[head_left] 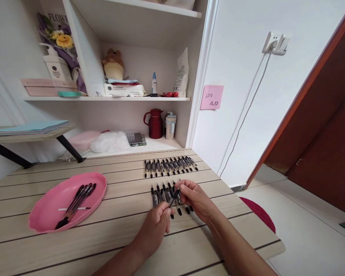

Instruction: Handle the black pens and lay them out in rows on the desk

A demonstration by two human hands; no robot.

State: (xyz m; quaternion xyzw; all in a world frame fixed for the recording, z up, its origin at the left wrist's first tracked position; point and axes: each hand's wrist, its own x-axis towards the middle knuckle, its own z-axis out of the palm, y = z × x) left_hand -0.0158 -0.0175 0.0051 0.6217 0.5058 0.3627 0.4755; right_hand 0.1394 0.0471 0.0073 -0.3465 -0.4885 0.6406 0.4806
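My left hand (158, 222) and my right hand (196, 199) both pinch one black pen (174, 198), held slanted just above the wooden table (103, 237). Under the hands lies a near row of black pens (161, 194), side by side. A longer far row of black pens (169, 166) lies farther back on the table. To the left stands a pink tray (50, 214) holding several black pens (76, 203) and a thin white stick.
Behind the table are white shelves with a dark red jug (154, 123), a cup, a pink container and boxes. A pink sticky note (212, 97) hangs on the wall. A brown door (319, 126) stands at the right, with a red mat on the floor below.
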